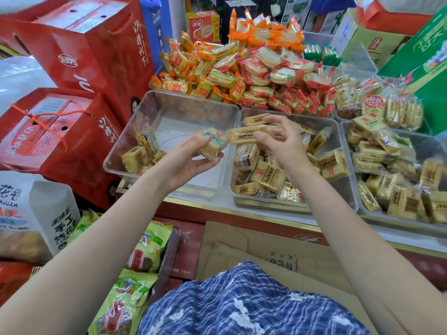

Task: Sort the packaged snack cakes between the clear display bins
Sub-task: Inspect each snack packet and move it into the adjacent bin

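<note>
L hand (186,163) grips a snack cake (212,143); R hand (278,141) pinches another pack (244,135) just beside it.

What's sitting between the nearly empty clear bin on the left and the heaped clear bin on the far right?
In the head view, a third clear plastic bin, partly filled with yellow-wrapped snack cakes, sits between the left bin and the right bin.

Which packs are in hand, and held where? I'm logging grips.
Left hand grips a snack cake by its lower end; right hand pinches a blurred second pack at its right end.
</note>
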A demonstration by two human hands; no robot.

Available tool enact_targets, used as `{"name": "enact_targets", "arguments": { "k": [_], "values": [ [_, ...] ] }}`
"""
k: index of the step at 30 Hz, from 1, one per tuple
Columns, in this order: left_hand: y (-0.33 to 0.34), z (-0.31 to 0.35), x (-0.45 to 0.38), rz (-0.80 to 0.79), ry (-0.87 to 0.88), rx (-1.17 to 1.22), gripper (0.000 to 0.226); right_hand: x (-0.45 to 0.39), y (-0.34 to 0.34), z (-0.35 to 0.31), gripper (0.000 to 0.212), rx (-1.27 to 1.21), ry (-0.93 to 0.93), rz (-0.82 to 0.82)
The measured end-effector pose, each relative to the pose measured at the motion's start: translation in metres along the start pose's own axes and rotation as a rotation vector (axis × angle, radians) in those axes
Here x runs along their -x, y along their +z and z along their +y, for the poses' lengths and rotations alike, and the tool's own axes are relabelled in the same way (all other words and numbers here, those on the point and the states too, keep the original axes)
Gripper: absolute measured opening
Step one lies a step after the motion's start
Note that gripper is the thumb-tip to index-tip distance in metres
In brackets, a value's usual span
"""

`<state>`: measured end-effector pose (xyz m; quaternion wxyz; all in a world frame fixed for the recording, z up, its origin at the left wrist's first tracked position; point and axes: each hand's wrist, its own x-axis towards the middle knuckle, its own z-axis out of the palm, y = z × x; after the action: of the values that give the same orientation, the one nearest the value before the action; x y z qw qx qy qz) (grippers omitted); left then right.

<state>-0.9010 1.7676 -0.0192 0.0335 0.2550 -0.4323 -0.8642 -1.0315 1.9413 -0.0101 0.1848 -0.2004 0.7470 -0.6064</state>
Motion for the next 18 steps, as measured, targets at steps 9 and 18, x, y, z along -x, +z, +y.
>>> {"name": "enact_targets", "arguments": {
  "k": [9,18],
  "values": [
    [0.006,-0.003,0.009,-0.060,0.010,0.031,0.037,0.012,-0.003,-0.012,0.024,-0.462,0.269,-0.006],
    [0.030,-0.012,0.011,-0.005,0.149,-0.306,0.049,0.033,-0.032,0.003,0.016,-0.390,0.211,0.081]
  ]
}}
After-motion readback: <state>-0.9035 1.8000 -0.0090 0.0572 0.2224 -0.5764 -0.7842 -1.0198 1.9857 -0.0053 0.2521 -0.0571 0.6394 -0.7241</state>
